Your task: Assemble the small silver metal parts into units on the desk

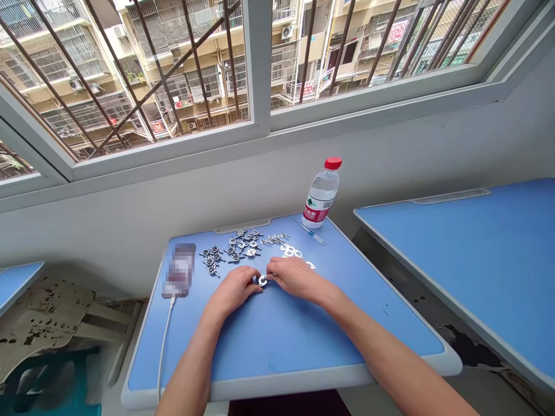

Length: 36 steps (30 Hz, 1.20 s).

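Observation:
Over the middle of the blue desk (277, 341), my two hands meet around a small silver metal part (262, 281) with a dark centre. My left hand (234, 289) pinches it from the left, thumb and fingers curled. From the right, the fingers of my right hand (295, 277) close on its other side; their tips are partly hidden. Just beyond my hands lie several similar metal parts with ring bodies and short stems (236, 248). Flat silver plates with holes (291, 251) lie beyond my right hand, one partly covered by it.
A clear bottle with a red cap (321, 193) stands at the far right corner, a pen (311, 232) beside it. At the left, a phone (178, 270) has a white cable (165, 341) running over the near edge. Another blue desk (489, 248) stands to the right.

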Available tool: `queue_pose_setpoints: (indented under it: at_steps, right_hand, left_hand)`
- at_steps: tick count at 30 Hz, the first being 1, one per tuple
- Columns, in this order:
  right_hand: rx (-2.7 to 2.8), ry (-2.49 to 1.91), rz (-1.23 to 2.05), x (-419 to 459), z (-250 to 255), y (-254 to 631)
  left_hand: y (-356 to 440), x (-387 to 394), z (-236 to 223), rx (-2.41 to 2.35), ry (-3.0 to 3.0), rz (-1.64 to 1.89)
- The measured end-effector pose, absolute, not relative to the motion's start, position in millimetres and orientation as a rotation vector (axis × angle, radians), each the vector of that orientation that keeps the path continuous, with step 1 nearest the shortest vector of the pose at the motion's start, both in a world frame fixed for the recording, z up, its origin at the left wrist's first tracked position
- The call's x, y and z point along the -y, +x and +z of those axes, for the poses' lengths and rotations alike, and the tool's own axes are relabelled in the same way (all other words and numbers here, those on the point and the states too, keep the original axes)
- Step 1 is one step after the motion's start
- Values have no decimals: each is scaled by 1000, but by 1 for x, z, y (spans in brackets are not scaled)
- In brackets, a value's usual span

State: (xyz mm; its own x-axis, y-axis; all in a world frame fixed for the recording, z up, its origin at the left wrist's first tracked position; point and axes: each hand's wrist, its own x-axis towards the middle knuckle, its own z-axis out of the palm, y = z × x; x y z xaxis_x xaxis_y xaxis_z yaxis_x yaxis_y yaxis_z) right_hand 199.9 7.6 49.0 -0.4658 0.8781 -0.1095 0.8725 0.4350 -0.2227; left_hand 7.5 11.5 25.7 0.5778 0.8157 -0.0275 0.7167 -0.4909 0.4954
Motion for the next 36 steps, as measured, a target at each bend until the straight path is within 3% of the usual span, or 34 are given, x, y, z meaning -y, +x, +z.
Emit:
queue_pose_setpoints:
  at_steps: [18,27,33,36]
  right_hand:
    - [2697,-1588,375,2,53,193]
    - [2775,-1130,739,19,54,178]
    - [2469,-1567,581,-2,54,203]
    - [2542,-1580,586,-9,49,209]
  left_hand:
    - [10,-12,20,-1226,2445,316]
    - [15,-13,20,-1288,2515,347]
    - [11,-11,20,-1242,2463,343]
    - [9,-12,21,-1240,2419,337]
